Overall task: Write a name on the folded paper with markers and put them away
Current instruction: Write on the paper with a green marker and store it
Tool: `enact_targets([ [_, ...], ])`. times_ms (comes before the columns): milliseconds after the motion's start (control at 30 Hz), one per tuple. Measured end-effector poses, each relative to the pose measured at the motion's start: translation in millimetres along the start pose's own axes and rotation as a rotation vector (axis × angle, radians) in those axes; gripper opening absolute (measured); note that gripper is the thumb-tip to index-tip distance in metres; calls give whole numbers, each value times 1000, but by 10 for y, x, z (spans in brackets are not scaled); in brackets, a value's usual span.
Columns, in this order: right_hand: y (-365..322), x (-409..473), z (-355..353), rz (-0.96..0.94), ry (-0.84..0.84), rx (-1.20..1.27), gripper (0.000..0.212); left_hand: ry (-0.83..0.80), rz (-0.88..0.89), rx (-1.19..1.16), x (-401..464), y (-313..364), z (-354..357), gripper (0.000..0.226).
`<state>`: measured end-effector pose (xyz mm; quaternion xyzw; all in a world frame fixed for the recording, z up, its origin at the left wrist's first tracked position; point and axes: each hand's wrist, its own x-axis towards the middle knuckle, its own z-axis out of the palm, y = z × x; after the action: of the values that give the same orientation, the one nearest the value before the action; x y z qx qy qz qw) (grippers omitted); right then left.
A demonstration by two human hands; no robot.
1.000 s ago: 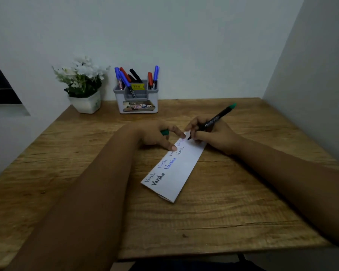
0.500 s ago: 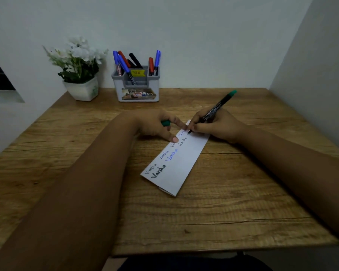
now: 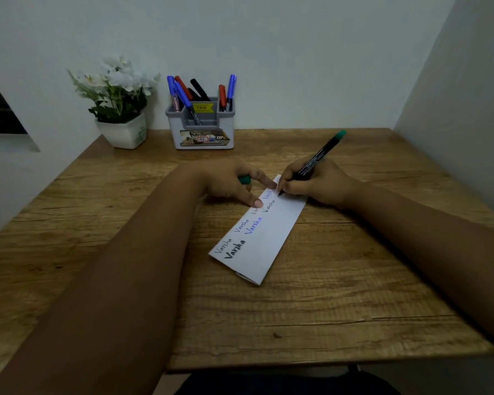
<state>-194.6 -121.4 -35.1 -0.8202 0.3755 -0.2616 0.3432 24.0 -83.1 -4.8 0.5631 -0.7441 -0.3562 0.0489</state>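
A long folded white paper [image 3: 271, 238] lies slanted on the wooden table, with the same name written along it several times in black, blue and green ink. My right hand [image 3: 314, 183] grips a black marker with a green end [image 3: 320, 156], its tip touching the paper's far end. My left hand [image 3: 228, 183] holds the green cap [image 3: 244, 179] against the palm while two fingers press on the paper's far left edge.
A grey marker holder [image 3: 203, 129] with blue, red and black markers stands at the back of the table [image 3: 340, 295]. A white pot of white flowers [image 3: 120, 109] sits left of it. Walls close in behind and to the right.
The head view shifted slightly. Both hands stay at the paper's far end, with the marker tip still on the paper.
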Motion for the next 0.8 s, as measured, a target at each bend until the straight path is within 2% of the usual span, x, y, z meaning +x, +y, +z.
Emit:
enact_targets([
  [100,34,14,20,2,15,59,13,5,1,21,12,-6,-5,48],
  [333,-2,7,2,-12,-22,-11,17,-6,-5,2,-5,13,1,51],
  [433,-30,-1,16,21,88,218,10,-4,-7,41,-5,19,2,52],
  [500,-48,-6,8,21,111,281,6,1,-10,52,9,5,-3,52],
  [633,-58,-32,-11,1,-18,195,10,-3,-4,33,19,-9,-4,48],
  [800,-40,0,14,27,4,166,12,1,-11,47,32,-24,-8,53],
])
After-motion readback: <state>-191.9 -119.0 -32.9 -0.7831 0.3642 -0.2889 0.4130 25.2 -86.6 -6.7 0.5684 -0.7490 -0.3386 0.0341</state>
